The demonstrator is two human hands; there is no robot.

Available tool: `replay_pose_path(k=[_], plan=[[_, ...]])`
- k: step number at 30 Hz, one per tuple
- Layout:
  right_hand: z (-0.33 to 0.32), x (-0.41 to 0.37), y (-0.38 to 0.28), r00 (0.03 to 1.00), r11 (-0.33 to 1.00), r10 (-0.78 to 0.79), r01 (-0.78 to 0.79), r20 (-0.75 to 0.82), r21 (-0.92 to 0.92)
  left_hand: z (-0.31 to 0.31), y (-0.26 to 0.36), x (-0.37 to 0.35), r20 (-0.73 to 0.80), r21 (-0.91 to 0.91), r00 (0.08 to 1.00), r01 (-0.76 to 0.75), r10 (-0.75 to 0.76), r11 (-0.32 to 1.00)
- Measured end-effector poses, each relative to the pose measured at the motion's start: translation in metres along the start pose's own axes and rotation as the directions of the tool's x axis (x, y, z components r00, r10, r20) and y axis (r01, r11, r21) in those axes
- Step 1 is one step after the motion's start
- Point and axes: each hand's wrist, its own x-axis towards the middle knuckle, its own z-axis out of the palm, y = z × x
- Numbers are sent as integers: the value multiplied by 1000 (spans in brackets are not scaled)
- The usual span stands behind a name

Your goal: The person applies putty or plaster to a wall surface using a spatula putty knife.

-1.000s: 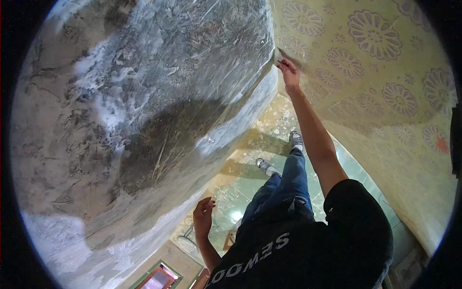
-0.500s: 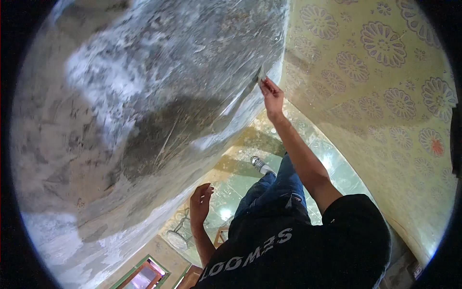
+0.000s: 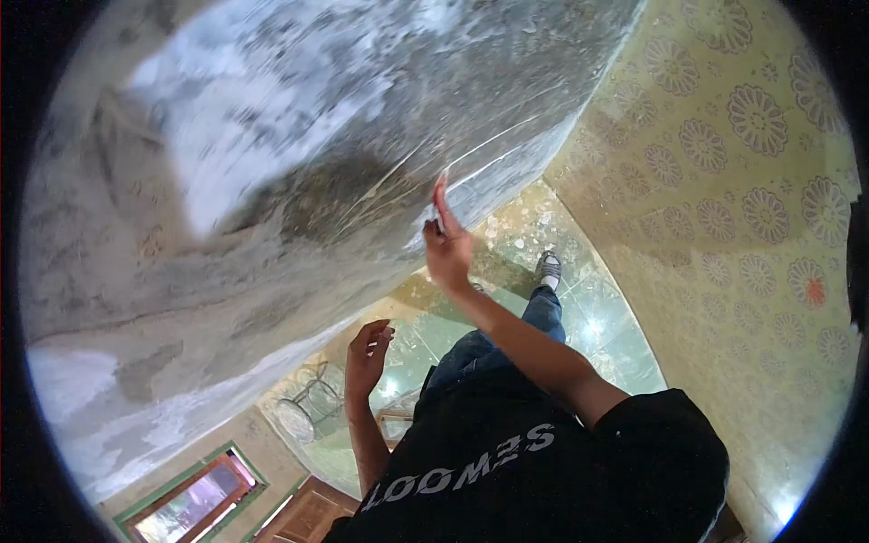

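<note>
My right hand [image 3: 448, 249] is at the grey, patchy wall [image 3: 299, 217], its index finger stretched along the surface. The other fingers are curled round a thin flat scraper, which the hand now mostly hides. Pale wet-looking streaks run across the wall just beyond the fingertip. Lower and to the left, my left hand [image 3: 366, 362] hangs near the wall's lower edge. Its fingers are loosely bent and apart, with nothing seen in them.
A wall with pale flower patterns [image 3: 706, 208] meets the grey wall at a corner. Splatters and flakes lie on the green tiled floor [image 3: 579, 299]. A round-topped stool [image 3: 295, 420] stands at lower left, near a framed window [image 3: 195, 502] and a wooden door [image 3: 308, 514].
My right hand has moved left and down along the wall, away from the corner. The view has shifted, showing more window and door. My left hand stays loosely bent.
</note>
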Motion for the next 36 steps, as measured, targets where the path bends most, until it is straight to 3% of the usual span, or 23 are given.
replay_pose_path(k=[1,2,4,5,7,10,11,12,13,15,16,17,18,21,23,26,28,33,36], plan=[[11,-17,-1,997,989,-81,81,4,-125,-3,-2,-2,-5,0,1000,-8,8,1000],[20,-34,-3,996,988,-83,84,14,-127,-5,-6,-5,-8,3,1000,-17,17,1000],[33,-59,-17,982,984,80,-50,170,-172,-8,-15,-9,-17,-37,1000,-23,22,999],[31,-65,-23,982,983,78,-48,171,-175,-9,-15,-12,-12,-33,1000,-16,16,999],[19,-68,-33,905,965,251,-207,344,-160,-9,-18,-16,2,-33,1000,-15,15,999],[-25,-46,-13,903,972,235,-220,359,-83,-6,-26,-15,17,-57,1000,-4,5,998],[-50,-36,10,930,993,76,-37,360,-115,-4,-27,-13,32,-39,999,-4,5,999],[-70,-17,16,943,998,68,-66,325,-18,-2,-25,-10,43,-19,999,-4,5,1000],[-93,0,21,945,881,-163,10,285,473,-1,-23,-7,49,-2,999,-5,5,1000],[-156,44,19,985,982,58,-86,164,168,1,-20,1,50,-12,998,-37,37,999],[-181,71,19,989,984,-60,36,135,176,3,-19,4,42,-23,997,-59,60,998],[-202,95,0,1000,1000,7,-8,25,23,7,-13,5,43,-23,997,-58,59,998],[-218,124,-1,999,984,3,5,-50,176,10,-4,7,35,-5,998,-58,58,998],[-260,197,8,960,994,3,28,-278,110,18,11,8,20,17,998,-63,63,998],[-273,229,13,957,997,-11,32,-289,69,24,17,8,13,22,998,-65,65,998],[-269,251,28,959,999,-13,23,-285,33,32,21,6,24,-9,996,-81,81,997],[-256,251,40,973,990,-62,89,-224,111,40,31,4,-7,-22,999,-42,41,999],[-197,199,19,996,983,-16,32,-88,181,52,27,4,-36,-69,999,-39,36,997],[-159,154,11,996,998,23,-18,-88,56,53,26,3,-49,-97,998,-42,37,994]])
